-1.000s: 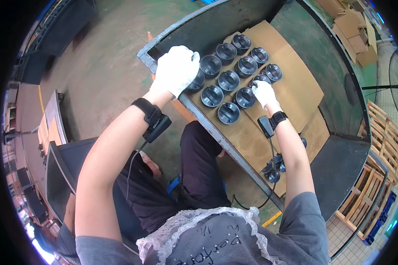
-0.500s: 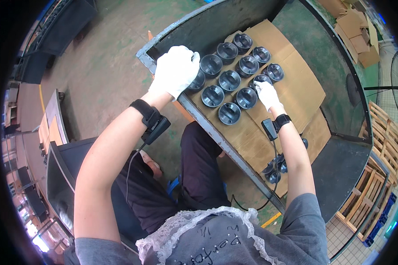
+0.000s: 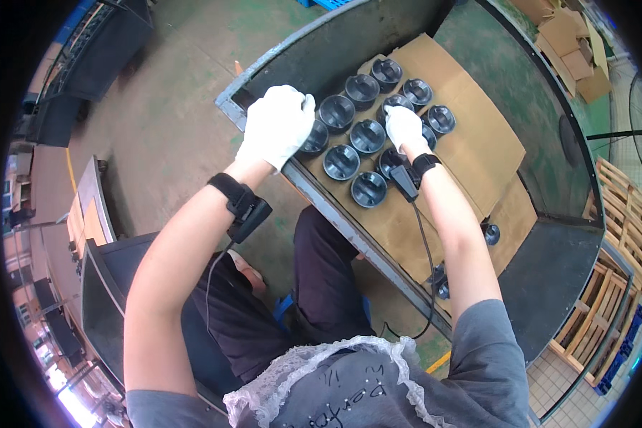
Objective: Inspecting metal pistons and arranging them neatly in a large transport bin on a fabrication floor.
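Observation:
Dark metal engine pistons stand in rows on brown cardboard, among them one piston [image 3: 368,136] mid-group and another piston [image 3: 369,189] nearest me. My right hand [image 3: 404,130], in a white glove, reaches in with its fingers pinched at the rim of a piston [image 3: 398,104]; anything between the fingertips is too small to make out. My left hand [image 3: 278,123], also gloved in white, is curled closed above the bin's left corner, beside a partly covered piston [image 3: 315,138]. What it holds, if anything, is hidden. Each wrist wears a black strap with a small cabled box.
The cardboard [image 3: 471,135] lines a dark metal bin with a raised grey rim [image 3: 335,214] in front of my knees. Smaller dark parts [image 3: 491,234] lie near my right forearm. Wooden pallets [image 3: 595,314] and open cartons [image 3: 574,53] are at the right.
My right hand has moved left and a little up, from one piston to a neighbouring one. My left hand stays closed near the corner. The view has shifted slightly.

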`<state>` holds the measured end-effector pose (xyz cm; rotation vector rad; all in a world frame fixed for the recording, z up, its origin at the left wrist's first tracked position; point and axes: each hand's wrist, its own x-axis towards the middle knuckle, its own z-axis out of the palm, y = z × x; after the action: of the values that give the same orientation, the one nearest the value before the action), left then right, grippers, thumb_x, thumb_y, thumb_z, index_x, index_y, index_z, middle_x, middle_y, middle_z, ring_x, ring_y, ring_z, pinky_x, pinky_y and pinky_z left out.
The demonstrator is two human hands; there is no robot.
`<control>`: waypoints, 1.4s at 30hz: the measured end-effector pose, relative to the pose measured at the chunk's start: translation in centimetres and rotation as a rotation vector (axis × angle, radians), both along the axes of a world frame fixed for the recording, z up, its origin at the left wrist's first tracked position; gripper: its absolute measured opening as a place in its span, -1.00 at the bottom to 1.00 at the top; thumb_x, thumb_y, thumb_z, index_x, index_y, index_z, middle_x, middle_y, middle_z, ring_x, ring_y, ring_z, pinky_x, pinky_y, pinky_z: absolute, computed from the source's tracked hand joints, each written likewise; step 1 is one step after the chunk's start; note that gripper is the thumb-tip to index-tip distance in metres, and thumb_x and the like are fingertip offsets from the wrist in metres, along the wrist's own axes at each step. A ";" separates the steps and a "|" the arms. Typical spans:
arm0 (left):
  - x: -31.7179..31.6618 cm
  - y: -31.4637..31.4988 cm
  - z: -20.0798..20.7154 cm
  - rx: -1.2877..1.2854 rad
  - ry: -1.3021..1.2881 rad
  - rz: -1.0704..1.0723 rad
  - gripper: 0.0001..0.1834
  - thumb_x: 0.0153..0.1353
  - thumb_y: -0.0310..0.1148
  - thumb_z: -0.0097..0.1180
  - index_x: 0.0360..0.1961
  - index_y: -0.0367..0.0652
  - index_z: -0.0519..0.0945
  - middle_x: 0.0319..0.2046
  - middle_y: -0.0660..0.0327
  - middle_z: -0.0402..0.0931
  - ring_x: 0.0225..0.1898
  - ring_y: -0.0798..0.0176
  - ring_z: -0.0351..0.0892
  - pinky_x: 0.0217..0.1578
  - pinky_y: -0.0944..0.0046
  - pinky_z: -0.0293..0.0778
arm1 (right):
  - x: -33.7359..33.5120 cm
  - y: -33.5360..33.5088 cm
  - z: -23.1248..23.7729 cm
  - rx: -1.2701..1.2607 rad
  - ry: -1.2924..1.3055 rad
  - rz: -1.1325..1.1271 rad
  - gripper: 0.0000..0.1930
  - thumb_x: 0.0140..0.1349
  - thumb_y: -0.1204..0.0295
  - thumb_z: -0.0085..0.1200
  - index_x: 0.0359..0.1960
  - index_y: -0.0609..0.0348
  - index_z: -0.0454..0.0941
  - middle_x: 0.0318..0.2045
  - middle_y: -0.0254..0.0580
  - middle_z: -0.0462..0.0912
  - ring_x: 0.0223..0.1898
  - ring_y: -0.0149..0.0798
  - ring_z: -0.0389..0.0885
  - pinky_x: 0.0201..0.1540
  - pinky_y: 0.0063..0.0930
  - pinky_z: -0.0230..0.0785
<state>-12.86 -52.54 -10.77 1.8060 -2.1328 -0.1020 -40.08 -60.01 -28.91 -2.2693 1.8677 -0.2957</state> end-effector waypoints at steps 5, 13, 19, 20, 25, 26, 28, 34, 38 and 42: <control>0.1 -0.1 0.0 0.022 0.005 0.020 -0.68 0.34 -0.20 0.08 -0.41 -0.20 0.69 -0.30 0.01 0.65 -0.20 -0.08 0.64 -0.13 0.01 0.57 | 0.8 -0.5 -1.4 0.072 -0.013 -0.004 -0.71 0.36 0.38 -0.13 -0.16 0.16 0.69 -0.13 0.13 0.71 -0.08 0.15 0.70 -0.01 -0.03 0.54; 1.9 0.4 1.1 -0.049 -0.107 -0.111 -0.70 0.26 -0.26 0.02 -0.54 -0.13 0.68 -0.48 -0.03 0.63 -0.40 -0.12 0.66 -0.38 -0.04 0.60 | 3.2 0.7 2.5 -0.161 -0.059 0.120 -0.73 0.37 0.33 -0.07 -0.09 0.19 0.63 -0.16 0.13 0.69 -0.07 0.16 0.65 0.03 -0.02 0.50; 0.5 2.7 2.0 -0.187 0.438 0.179 -0.73 0.24 -0.34 -0.01 -0.36 -0.26 0.68 -0.30 -0.14 0.63 -0.12 -0.16 0.64 0.02 -0.07 0.53 | 6.5 9.4 15.8 -0.024 -0.391 0.261 -0.68 0.40 0.37 0.09 0.09 0.30 0.62 0.01 0.09 0.70 0.04 -0.02 0.65 0.20 -0.21 0.44; 1.7 3.6 -0.3 -0.390 0.404 0.300 -0.73 0.24 -0.38 0.02 -0.15 -0.33 0.64 -0.11 -0.19 0.58 0.03 -0.18 0.56 0.14 -0.07 0.45 | 8.9 11.8 19.1 0.027 -0.474 0.326 -0.69 0.43 0.37 0.08 0.09 0.31 0.62 0.01 0.06 0.70 0.05 -0.10 0.64 0.19 -0.26 0.44; 2.8 17.2 -2.5 -0.417 0.488 0.512 -0.52 0.10 -0.34 0.18 0.05 -0.36 0.54 0.04 -0.17 0.48 0.07 -0.24 0.50 0.10 -0.06 0.46 | 10.1 21.6 30.0 0.277 -0.771 0.341 -0.68 0.47 0.45 0.05 0.18 0.30 0.57 0.03 -0.11 0.68 -0.11 -0.37 0.62 0.01 -0.51 0.46; 5.1 21.9 -2.2 -0.268 0.473 0.486 -0.55 0.10 -0.32 0.15 0.02 -0.32 0.56 0.02 -0.16 0.49 0.06 -0.25 0.51 0.09 -0.09 0.47 | 10.5 23.7 31.0 0.361 -0.829 0.353 -0.68 0.47 0.46 0.04 0.18 0.30 0.57 0.01 -0.15 0.69 -0.20 -0.44 0.61 -0.11 -0.58 0.46; 9.6 31.7 -2.1 -0.022 0.356 0.605 -0.57 0.14 -0.27 0.09 0.01 -0.26 0.60 0.06 -0.15 0.49 0.14 -0.24 0.48 0.13 -0.11 0.47 | 12.1 27.2 32.0 0.549 -0.928 0.397 -0.69 0.46 0.50 0.02 0.18 0.30 0.57 -0.03 -0.18 0.69 -0.33 -0.55 0.55 -0.29 -0.65 0.39; 14.1 55.6 4.0 -0.310 0.153 0.962 -0.67 0.16 -0.34 0.22 -0.03 -0.15 0.64 0.06 0.01 0.52 0.17 -0.13 0.47 0.14 -0.05 0.49 | 16.5 33.7 31.4 0.773 -0.865 0.523 -0.68 0.45 0.46 0.05 0.17 0.34 0.56 -0.08 -0.07 0.73 -0.34 -0.47 0.62 -0.30 -0.63 0.45; 13.9 65.2 5.6 -0.150 0.252 1.239 -0.50 0.21 -0.22 0.22 0.13 -0.24 0.53 0.09 -0.11 0.48 0.17 -0.20 0.44 0.21 -0.05 0.41 | 22.9 38.1 32.5 0.927 -0.820 0.671 -0.66 0.45 0.38 0.09 0.15 0.32 0.58 -0.10 -0.07 0.73 -0.33 -0.46 0.61 -0.28 -0.61 0.46; 13.3 69.3 1.7 0.121 0.679 1.313 -0.44 0.27 -0.10 0.14 0.17 -0.26 0.49 0.06 -0.18 0.52 0.12 -0.24 0.52 0.15 -0.07 0.45 | 29.6 42.3 35.6 0.881 -0.720 0.891 -0.67 0.44 0.40 0.08 0.14 0.32 0.59 -0.07 -0.12 0.74 -0.30 -0.47 0.61 -0.27 -0.59 0.46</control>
<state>0.48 16.77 -9.08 2.3797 -0.3080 -0.4202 -10.45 -17.71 6.72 -1.7423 0.3893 -0.0791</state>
